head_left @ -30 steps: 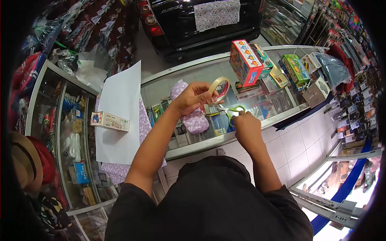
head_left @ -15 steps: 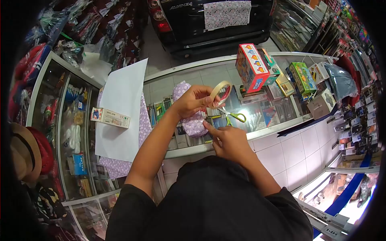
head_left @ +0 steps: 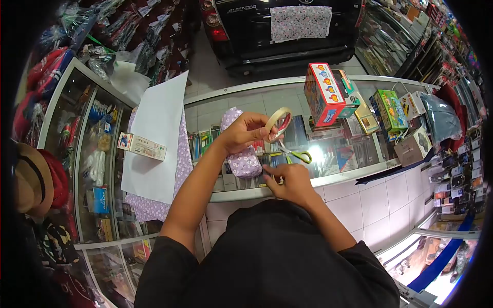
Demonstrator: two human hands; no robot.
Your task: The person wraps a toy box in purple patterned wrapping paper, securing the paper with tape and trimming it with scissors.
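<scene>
My left hand [head_left: 240, 134] grips a roll of pale tape [head_left: 270, 124], held upright over the counter. Below that hand lies a package wrapped in purple floral paper [head_left: 245, 164], its middle hidden by the hand and wrist. My right hand [head_left: 294, 180] is just right of the package's near end, thumb and index finger apart, nothing visible between them. A pair of scissors with green handles [head_left: 303, 156] rests on the glass beyond my right hand, its blades partly behind the tape roll.
The glass counter [head_left: 334, 179] spans the middle. On its left, a small box [head_left: 143, 147] stands on a white sheet [head_left: 149, 177] over purple floral paper [head_left: 183, 149]. A red toy box [head_left: 323, 95] and a green box [head_left: 390, 110] stand right. A black car [head_left: 246, 38] is behind.
My right index finger has come off the wrapped package and drawn slightly away. My left hand still holds the tape roll. The whole view has shifted a little.
</scene>
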